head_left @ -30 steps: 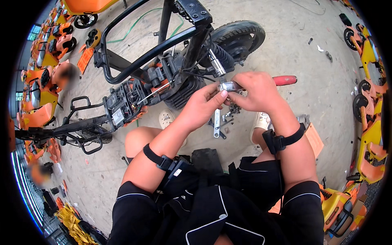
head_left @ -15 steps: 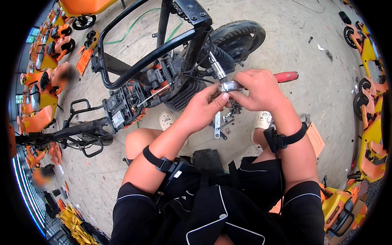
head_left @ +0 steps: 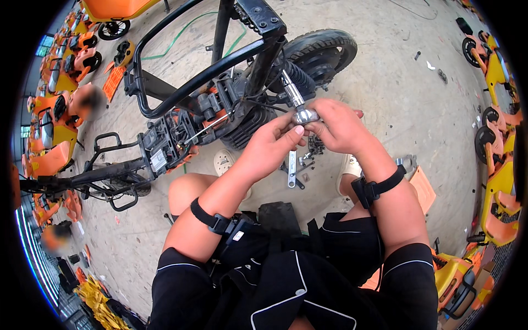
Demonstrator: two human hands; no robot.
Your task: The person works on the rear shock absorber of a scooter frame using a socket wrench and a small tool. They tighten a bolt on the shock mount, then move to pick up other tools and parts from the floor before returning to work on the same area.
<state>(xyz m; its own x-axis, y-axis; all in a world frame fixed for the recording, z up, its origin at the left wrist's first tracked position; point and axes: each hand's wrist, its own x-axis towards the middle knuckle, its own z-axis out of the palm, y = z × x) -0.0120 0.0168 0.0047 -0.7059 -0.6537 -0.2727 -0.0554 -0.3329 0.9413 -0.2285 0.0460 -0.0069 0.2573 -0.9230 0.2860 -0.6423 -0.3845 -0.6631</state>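
A chrome ratchet wrench (head_left: 306, 116) sits between my hands, a long socket (head_left: 294, 93) reaching from its head up toward the bike's rear shock absorber (head_left: 297, 77). My right hand (head_left: 338, 129) is closed round the ratchet beside its head, hiding nearly all of the handle; a bit of red shows past the knuckles. Pinched fingers of my left hand (head_left: 272, 146) hold the near side of the ratchet head. The stripped bike frame (head_left: 192, 82) lies before me, its rear wheel (head_left: 324, 52) at the far right. Where the socket's tip meets the bike, I cannot make out the fastener.
On the floor below my hands lie a spanner (head_left: 292, 170) and several loose bolts (head_left: 314, 146). An orange panel (head_left: 422, 190) rests by my right forearm. Rows of orange and yellow bikes (head_left: 498, 165) line both sides. A green strap (head_left: 176, 38) lies beyond the frame.
My right hand has turned with the ratchet, and its red handle, sticking out to the right before, is now mostly hidden behind the hand. My left hand stays at the ratchet head.
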